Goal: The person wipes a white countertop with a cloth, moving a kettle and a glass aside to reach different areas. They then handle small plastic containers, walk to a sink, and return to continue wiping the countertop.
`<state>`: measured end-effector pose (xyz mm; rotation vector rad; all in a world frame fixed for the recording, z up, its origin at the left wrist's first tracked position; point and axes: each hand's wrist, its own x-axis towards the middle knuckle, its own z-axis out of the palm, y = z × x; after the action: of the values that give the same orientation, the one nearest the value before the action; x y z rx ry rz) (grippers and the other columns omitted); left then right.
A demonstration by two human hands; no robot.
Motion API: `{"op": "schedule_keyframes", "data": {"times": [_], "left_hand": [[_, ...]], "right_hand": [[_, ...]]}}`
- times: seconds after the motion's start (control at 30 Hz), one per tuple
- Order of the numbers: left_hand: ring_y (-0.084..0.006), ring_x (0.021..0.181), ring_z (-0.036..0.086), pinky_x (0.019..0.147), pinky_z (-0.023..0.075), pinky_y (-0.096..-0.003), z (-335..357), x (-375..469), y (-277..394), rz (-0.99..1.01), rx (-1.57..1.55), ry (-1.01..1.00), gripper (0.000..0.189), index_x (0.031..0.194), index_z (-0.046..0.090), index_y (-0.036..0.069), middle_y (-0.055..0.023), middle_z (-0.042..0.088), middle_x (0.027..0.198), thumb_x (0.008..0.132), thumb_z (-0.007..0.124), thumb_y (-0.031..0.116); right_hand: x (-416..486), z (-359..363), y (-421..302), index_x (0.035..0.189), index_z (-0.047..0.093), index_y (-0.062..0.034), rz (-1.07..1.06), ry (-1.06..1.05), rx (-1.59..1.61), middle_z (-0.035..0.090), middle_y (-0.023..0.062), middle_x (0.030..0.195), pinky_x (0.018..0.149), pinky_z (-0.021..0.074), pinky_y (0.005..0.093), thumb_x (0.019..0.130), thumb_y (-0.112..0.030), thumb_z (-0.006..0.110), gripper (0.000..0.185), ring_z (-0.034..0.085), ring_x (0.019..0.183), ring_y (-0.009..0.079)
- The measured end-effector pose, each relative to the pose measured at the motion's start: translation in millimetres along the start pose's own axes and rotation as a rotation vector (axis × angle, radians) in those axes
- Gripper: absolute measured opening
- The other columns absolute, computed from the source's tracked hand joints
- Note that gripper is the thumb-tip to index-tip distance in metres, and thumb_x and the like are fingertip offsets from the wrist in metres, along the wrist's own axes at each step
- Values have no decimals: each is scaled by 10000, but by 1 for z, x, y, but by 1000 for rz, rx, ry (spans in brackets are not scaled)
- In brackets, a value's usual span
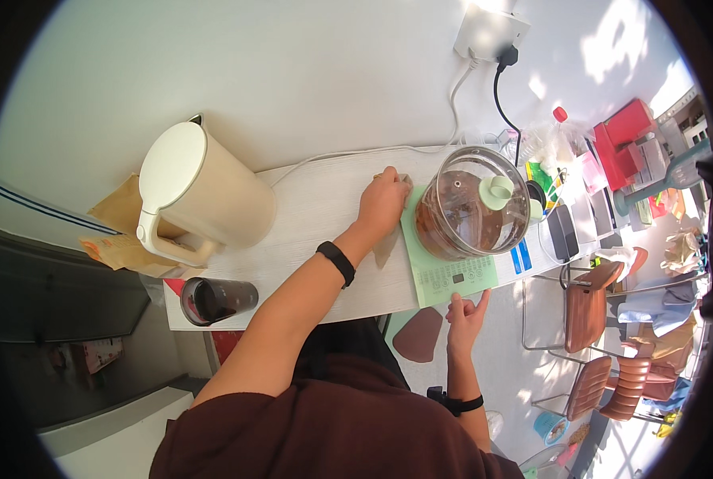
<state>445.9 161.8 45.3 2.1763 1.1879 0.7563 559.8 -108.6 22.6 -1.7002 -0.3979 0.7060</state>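
Note:
My left hand (383, 206) grips a beige-grey cloth (385, 248) on the white table, beside the left edge of a light green appliance base (449, 287). The base has a printed control panel at its front. On it stands a glass electric kettle (434, 230) with brownish contents. Its glass lid has a pale green knob (496, 193). My right hand (467, 320) is at the front edge of the base, with thumb and one finger extended and apart and the other fingers curled. Nothing shows in its grasp; whether the fingertips touch the base, I cannot tell.
A cream electric jug kettle (224, 185) and a dark tumbler (230, 300) stand at the left of the white table (320, 185). A black power bank or adapter (563, 230) lies at the right. Cords run to a wall socket (488, 33). Brown chairs (587, 317) stand at the right.

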Motion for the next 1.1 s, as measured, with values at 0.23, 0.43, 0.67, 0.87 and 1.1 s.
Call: {"op": "schedule_keyframes", "data": {"times": [0.23,0.43,0.67,0.87,1.1], "left_hand": [[-304,852,620,740,527,-411,-9,-70,9,156,-31,4,77,889,732,55,-91,614,955,846,671,38],[-308,879,606,771,520,-399,-2,-6,5,159,7,-34,74,847,689,58,-86,619,966,802,666,4],[-308,929,609,782,524,-408,-1,45,8,96,-106,-245,73,862,735,59,-100,629,995,791,729,75],[-307,923,600,753,525,-398,-2,-10,7,129,-18,-32,20,823,707,43,-101,605,965,832,689,41],[-297,863,614,735,517,-405,4,-91,26,126,-20,-18,51,859,709,25,-103,594,938,872,680,65]], "right_hand": [[1,-1,1,1603,75,23,12,-17,40,597,22,764,587,436,210,956,-135,696,910,529,633,73],[2,-2,0,1602,68,26,25,-14,18,597,21,768,618,441,212,956,-134,695,914,531,640,72],[0,0,-1,1601,73,28,31,-19,15,602,25,773,610,430,209,963,-144,682,897,526,633,72],[1,2,-3,1603,69,20,30,-6,23,594,24,760,583,416,207,967,-138,673,890,515,615,69],[1,4,-1,1609,72,-6,10,-18,66,586,33,750,553,406,208,961,-109,671,889,498,614,73]]}}
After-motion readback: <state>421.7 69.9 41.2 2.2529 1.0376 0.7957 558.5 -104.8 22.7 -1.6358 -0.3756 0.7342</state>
